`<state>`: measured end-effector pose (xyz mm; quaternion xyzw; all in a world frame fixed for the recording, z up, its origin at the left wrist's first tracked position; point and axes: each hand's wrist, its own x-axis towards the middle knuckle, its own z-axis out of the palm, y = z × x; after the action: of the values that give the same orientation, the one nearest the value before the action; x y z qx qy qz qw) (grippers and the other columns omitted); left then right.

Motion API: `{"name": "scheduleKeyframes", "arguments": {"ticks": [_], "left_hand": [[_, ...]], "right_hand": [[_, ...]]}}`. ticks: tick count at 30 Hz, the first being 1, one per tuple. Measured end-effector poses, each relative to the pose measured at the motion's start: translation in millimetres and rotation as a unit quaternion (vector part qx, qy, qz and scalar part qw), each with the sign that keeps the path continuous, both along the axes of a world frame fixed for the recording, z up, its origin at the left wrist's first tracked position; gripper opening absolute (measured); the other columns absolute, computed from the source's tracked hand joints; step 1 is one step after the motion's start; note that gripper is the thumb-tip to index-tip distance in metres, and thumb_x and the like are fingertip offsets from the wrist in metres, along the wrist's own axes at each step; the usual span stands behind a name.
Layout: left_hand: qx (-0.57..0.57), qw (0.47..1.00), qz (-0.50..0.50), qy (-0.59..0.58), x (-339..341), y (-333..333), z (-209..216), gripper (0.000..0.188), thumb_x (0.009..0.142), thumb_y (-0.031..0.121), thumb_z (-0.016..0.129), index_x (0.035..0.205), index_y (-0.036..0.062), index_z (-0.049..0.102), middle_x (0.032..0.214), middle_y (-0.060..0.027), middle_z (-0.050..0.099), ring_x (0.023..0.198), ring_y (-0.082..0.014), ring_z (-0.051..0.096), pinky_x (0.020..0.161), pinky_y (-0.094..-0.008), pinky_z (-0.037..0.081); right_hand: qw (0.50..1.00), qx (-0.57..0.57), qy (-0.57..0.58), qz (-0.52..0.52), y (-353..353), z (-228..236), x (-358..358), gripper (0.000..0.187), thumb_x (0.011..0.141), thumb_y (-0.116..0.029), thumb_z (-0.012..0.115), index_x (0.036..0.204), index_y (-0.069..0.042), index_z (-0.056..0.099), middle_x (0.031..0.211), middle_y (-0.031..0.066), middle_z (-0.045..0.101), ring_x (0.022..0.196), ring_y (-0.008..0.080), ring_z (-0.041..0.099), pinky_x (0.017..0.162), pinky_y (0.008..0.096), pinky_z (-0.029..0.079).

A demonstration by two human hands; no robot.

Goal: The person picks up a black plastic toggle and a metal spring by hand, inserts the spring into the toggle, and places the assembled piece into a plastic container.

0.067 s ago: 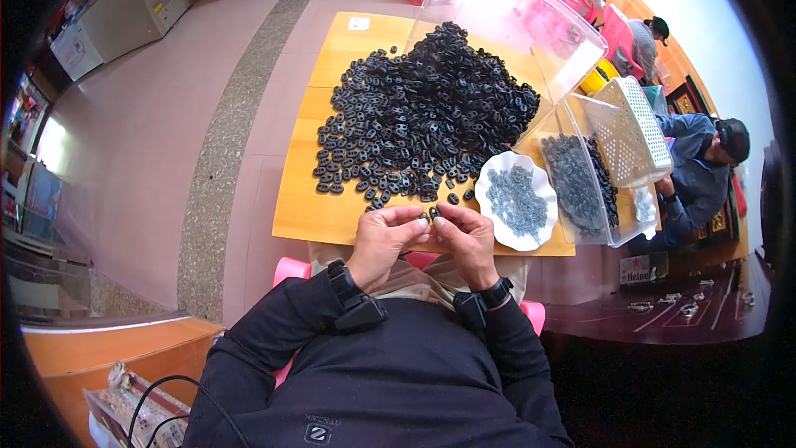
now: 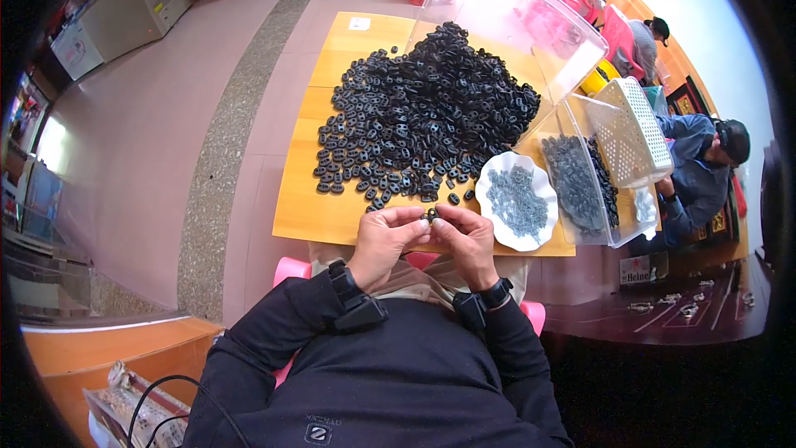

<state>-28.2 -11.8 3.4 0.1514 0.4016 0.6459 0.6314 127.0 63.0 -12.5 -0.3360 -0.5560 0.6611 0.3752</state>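
Observation:
At the near edge of the table, my left hand (image 2: 383, 242) and my right hand (image 2: 468, 245) meet fingertip to fingertip. Both are closed in a pinch on a small black cord lock piece (image 2: 431, 213), mostly covered by the thumbs and fingers. Just beyond them spreads a big heap of black oval two-hole cord lock pieces (image 2: 431, 108), with a few lying loose near my fingers. Beside my right hand stands a white scalloped plate (image 2: 539, 238) holding many tiny grey metal parts that look like springs.
The yellow wooden table (image 2: 311, 207) carries a large clear plastic bin (image 2: 572, 58) tipped toward the heap. Right of the plate, a clear box (image 2: 613, 236) holds grey and black pieces, with a white perforated basket (image 2: 634, 129) over it. A co-worker (image 2: 696, 166) sits at the right.
The small piece between my fingertips has shifted slightly. My hands and arms stay in the same place.

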Motion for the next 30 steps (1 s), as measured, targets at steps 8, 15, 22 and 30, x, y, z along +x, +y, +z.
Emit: {"name": "scheduleKeyframes", "arguments": {"ticks": [8, 15, 22, 30], "left_hand": [[0.002, 1.0, 0.0, -0.001, -0.2, -0.1, -0.5, 0.02, 0.088, 0.001, 0.064, 0.107, -0.0034, 0.061, 0.092, -0.0093, 0.067, 0.077, -0.0132, 0.067, 0.071, -0.0237, 0.057], [-0.003, 1.0, -0.003, -0.002, -0.1, -0.7, 0.8, 0.02, 0.089, 0.002, 0.063, 0.108, -0.0034, 0.062, 0.094, -0.0096, 0.068, 0.078, -0.0126, 0.067, 0.073, -0.0231, 0.057], [0.012, 1.0, -0.008, -0.006, -0.2, 0.5, -1.9, 0.02, 0.09, 0.002, 0.062, 0.109, -0.0042, 0.061, 0.095, -0.0102, 0.068, 0.079, -0.0123, 0.067, 0.074, -0.0227, 0.057], [0.007, 1.0, -0.005, -0.002, 0.1, 0.3, -2.6, 0.02, 0.09, 0.003, 0.061, 0.109, -0.0043, 0.061, 0.096, -0.0102, 0.068, 0.08, -0.0126, 0.067, 0.074, -0.0226, 0.057]], "right_hand": [[1.0, 0.006, -0.01, 0.012, -0.8, 6.3, 0.0, 0.024, 0.087, -0.004, 0.067, 0.11, 0.004, 0.066, 0.093, 0.0053, 0.069, 0.081, 0.0081, 0.063, 0.072, 0.0216, 0.053], [0.999, -0.027, 0.013, 0.026, 0.7, 4.4, 1.9, 0.025, 0.088, -0.004, 0.064, 0.112, 0.004, 0.065, 0.092, 0.0058, 0.069, 0.078, 0.0075, 0.063, 0.07, 0.0211, 0.053], [0.999, -0.023, 0.018, 0.02, 2.2, 0.6, 1.5, 0.025, 0.088, -0.004, 0.065, 0.111, 0.005, 0.065, 0.094, 0.007, 0.07, 0.08, 0.0086, 0.064, 0.073, 0.0219, 0.053], [1.0, -0.018, 0.014, 0.021, 2.9, -1.3, 2.1, 0.025, 0.088, -0.004, 0.065, 0.111, 0.004, 0.065, 0.095, 0.0072, 0.069, 0.082, 0.0091, 0.064, 0.075, 0.0224, 0.053]]}}
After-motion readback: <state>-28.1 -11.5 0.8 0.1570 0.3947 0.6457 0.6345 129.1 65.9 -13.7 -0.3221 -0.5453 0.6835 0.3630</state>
